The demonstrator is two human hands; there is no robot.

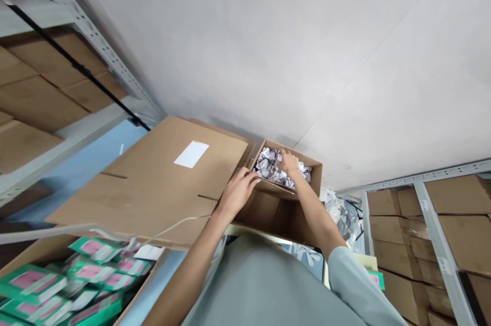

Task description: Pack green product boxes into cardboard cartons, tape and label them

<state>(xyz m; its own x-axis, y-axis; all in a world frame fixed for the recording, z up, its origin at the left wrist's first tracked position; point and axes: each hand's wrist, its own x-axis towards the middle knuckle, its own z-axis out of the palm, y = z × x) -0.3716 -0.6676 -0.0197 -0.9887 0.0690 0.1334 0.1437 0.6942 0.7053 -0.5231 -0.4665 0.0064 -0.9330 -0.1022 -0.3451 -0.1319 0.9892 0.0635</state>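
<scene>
Head: left hand [237,190] is touching the box [315,178] at nine o'clock, right hand [288,162] crumpled paper [267,164]. I'm seeing both grips half-curled, hold unclear.

The right hand [288,162] touched crumpled paper [265,163] inside a cardboard box [316,178]; the left hand [238,190] was at its nine-o'clock end.

the box [316,179] is brown, the paper [265,163] mottled grey-white, the sleeve [351,275] blue-grey.

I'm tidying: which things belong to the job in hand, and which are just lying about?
In the job:
crumpled paper, under the right hand
open box holding it, left hand at edge

Apparently lying about:
labelled cardboard
green-and-pink packs
shelved boxes
</scene>
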